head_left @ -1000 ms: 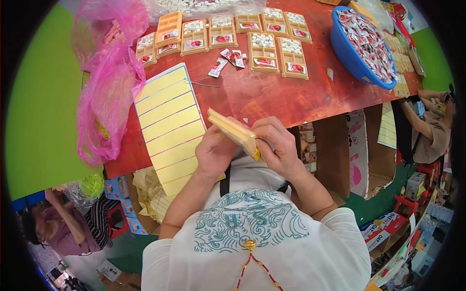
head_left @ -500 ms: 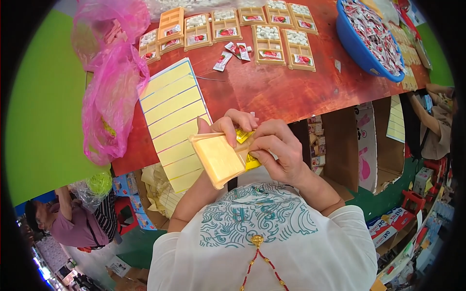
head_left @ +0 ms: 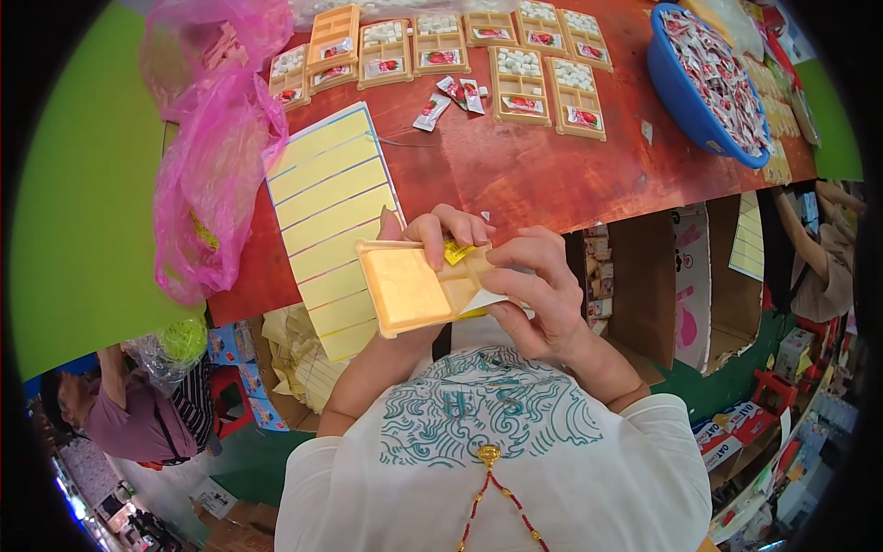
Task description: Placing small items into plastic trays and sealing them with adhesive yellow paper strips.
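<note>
My left hand (head_left: pixel 425 232) is closed around the upper edge of a cream plastic compartment tray (head_left: pixel 401 281), tilted in front of my chest. The tray's large compartment looks bare or covered by a smooth pale panel. Inside its smaller compartments shows a bit of yellow label (head_left: pixel 457 251) under my left fingers. My right hand (head_left: pixel 544 293) pinches the tray's right end, with a white flap (head_left: pixel 485 300), apparently the back of a yellow label, at its thumb. A sheet of yellow labels (head_left: pixel 336 230) lies on the red table (head_left: pixel 515 184) just beyond and left of the tray.
Several cream trays (head_left: pixel 440 58) with white pieces and small packets stand along the far side. Loose packets (head_left: pixel 431 111) lie nearer. A blue basin (head_left: pixel 664 97) heaped with packets is at right, pink plastic bags (head_left: pixel 216 175) at left. Cardboard boxes (head_left: pixel 644 285) sit at the right below.
The tray has turned and tipped slightly in my hands. At its right end, a white flap now shows by my right thumb where yellow showed before.
</note>
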A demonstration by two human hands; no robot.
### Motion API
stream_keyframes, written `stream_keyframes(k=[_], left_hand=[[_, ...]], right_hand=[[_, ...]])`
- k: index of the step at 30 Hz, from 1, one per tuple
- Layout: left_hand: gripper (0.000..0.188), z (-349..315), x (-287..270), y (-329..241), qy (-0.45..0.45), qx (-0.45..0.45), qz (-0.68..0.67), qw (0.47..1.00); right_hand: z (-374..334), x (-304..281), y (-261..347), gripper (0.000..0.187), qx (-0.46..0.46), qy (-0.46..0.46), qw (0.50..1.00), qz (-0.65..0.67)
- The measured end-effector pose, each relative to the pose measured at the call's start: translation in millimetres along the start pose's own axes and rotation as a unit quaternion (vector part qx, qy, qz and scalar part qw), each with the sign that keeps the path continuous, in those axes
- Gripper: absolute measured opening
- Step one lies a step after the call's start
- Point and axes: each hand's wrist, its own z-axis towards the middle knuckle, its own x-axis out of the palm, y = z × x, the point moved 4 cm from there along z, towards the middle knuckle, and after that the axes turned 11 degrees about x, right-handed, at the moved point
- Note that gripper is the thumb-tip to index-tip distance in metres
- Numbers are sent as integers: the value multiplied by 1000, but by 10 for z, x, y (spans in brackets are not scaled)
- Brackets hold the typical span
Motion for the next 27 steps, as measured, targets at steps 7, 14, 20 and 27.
stream_keyframes(k=[7,14,20,27], left_hand=[[63,-3,-111,32,-31,5,-74,997],[63,19,-300,131,-28,-30,-126,991],[62,-53,-327,176,-48,-51,-172,983],[60,-140,-235,75,-162,-120,-143,969]], right_hand=[[-83,107,52,33,-63,15,995,-73],[-100,44,202,34,-121,-8,992,-21],[102,151,-97,37,6,8,986,-169],[60,354,-206,33,-37,-34,960,-276]])
